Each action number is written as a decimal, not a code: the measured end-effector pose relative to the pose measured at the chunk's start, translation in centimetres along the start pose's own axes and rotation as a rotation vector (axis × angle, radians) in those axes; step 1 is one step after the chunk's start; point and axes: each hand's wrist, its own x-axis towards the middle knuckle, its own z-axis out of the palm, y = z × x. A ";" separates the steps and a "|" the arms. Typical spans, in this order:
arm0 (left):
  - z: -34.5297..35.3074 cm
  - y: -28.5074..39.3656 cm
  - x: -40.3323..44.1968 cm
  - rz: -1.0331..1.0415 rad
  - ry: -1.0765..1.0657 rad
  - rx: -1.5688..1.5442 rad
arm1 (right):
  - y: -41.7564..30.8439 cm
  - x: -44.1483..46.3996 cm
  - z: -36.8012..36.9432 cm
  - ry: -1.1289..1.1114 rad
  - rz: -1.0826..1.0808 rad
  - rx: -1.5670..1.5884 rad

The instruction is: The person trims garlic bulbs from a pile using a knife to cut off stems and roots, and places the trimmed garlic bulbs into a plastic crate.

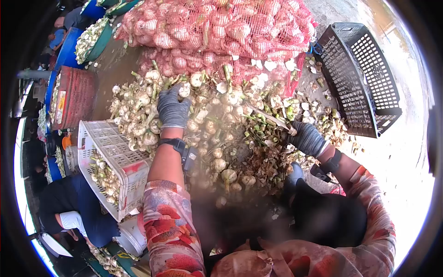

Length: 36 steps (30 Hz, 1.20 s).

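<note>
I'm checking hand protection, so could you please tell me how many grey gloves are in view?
2 grey gloves: one on the left hand, at the garlic pile, and one on the right hand, which holds a thin tool. Others may be hidden in the background.

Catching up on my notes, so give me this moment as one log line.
left hand: touching garlic bulb; right hand: gripping long tool; ahead: red mesh sacks; left side: white crate
</note>
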 end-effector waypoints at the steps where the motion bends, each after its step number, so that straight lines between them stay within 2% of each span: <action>1: 0.0 -0.1 0.2 0.019 0.008 0.096 | 0.1 0.0 0.0 -0.002 0.011 0.026; 2: -0.4 0.3 -0.4 0.022 0.006 0.099 | -0.3 -0.1 -0.2 -0.006 0.019 0.054; 4: -1.6 0.9 -3.2 -0.018 0.116 -0.772 | -0.3 -0.2 -0.4 -0.001 -0.006 0.070; 5: -1.9 -0.7 -4.5 -0.046 0.217 -0.979 | -0.6 -0.1 -0.5 -0.005 -0.037 0.078; 6: -4.2 -0.8 -6.6 -0.143 0.287 -1.036 | -1.5 -0.1 -1.0 -0.035 -0.004 0.039; 8: -8.0 -6.0 -11.0 -0.089 0.383 -0.957 | 0.4 0.1 0.5 0.031 -0.037 0.180; 10: -12.9 -6.8 -16.3 -0.304 0.372 -0.807 | 0.4 0.1 1.0 0.028 -0.010 0.301; 11: -15.3 -11.1 -18.7 -0.290 0.156 -0.718 | 0.7 0.2 1.4 -0.025 -0.033 0.336; 12: -17.8 -13.1 -20.7 -0.371 -0.018 -0.343 | 0.8 0.7 1.5 -0.049 -0.062 0.373; 14: -22.7 -17.3 -25.7 -0.450 -0.500 0.147 | 0.0 1.3 1.9 -0.107 -0.052 0.381; 16: -24.8 -27.1 -32.4 -0.734 -0.800 0.194 | -1.6 1.5 2.2 -0.065 -0.090 0.268; 18: -26.5 -22.5 -33.1 -0.834 -1.116 0.472 | -1.3 2.0 2.7 -0.055 -0.128 0.142; 19: -26.3 -22.2 -34.5 -0.876 -1.106 0.614 | -2.0 1.8 2.9 -0.034 -0.176 0.207; 20: -26.0 -22.7 -35.8 -0.911 -1.098 0.752 | -2.2 1.7 2.6 -0.022 -0.187 0.119; 22: -23.7 -29.7 -37.5 -0.818 -0.938 0.587 | -2.4 1.1 2.2 -0.012 -0.165 0.031; 23: -22.3 -23.3 -32.0 -0.876 -0.999 0.599 | -1.9 1.2 2.2 -0.017 -0.182 0.068; 24: -20.1 -24.4 -30.9 -0.648 -0.853 0.429 | -1.4 1.0 2.1 -0.019 -0.200 0.102; 26: -14.7 -20.2 -26.1 -0.537 -0.674 -0.266 | -2.1 -0.1 1.2 0.002 -0.176 0.141; 28: -10.4 -9.4 -20.4 -0.245 -0.677 -0.322 | -1.9 -1.2 -0.7 0.012 -0.145 0.001; 29: -6.7 -7.2 -19.0 -0.099 -0.682 -0.288 | -2.6 -2.4 -2.6 0.024 -0.228 -0.097; 30: -2.9 -6.3 -18.0 0.043 -0.739 -0.303 | -3.0 -3.9 -4.6 0.002 -0.190 -0.073; 31: 0.3 -3.9 -17.6 -0.082 -0.858 -0.439 | -3.2 -5.4 -6.8 -0.019 -0.152 -0.050; 32: -0.4 2.2 -15.7 0.129 -0.878 0.001 | -3.8 -7.2 -8.8 -0.005 -0.092 -0.107; 33: 3.5 1.8 -15.5 0.405 -0.752 0.072 | -3.2 -8.2 -9.8 -0.013 -0.010 -0.263; 34: 5.2 3.3 -15.1 0.540 -0.691 0.072 | -8.9 -12.1 -13.5 0.027 0.142 -0.261; 36: 6.7 11.2 -13.5 0.713 -0.634 0.009 | -10.6 -16.7 -15.5 0.166 0.125 -0.339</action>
